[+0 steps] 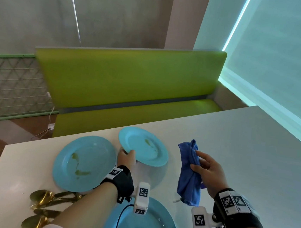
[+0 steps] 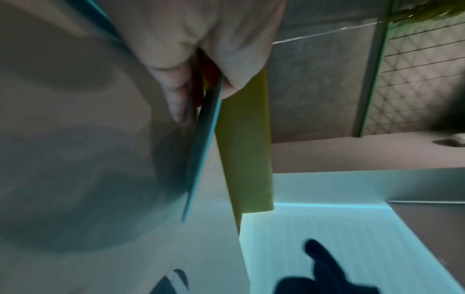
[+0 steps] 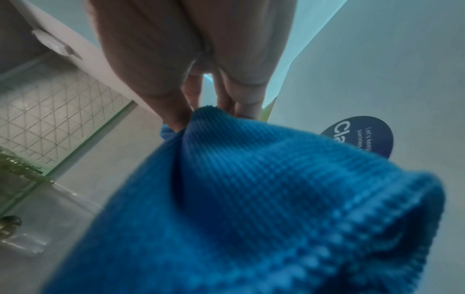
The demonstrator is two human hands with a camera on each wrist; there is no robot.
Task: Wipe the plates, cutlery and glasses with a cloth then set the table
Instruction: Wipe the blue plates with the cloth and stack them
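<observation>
My left hand pinches the near rim of a small light-blue plate and holds it tilted above the white table; greenish smears mark its face. In the left wrist view the plate shows edge-on between thumb and fingers. My right hand grips a bunched blue cloth hanging down to the right of the plate; the cloth fills the right wrist view. A larger smeared blue plate lies on the table at left. Another blue plate lies near me.
Several gold spoons lie at the table's near left corner. A green bench seat stands beyond the far edge. A dark round sticker lies on the table under the cloth. A window blind is to the right.
</observation>
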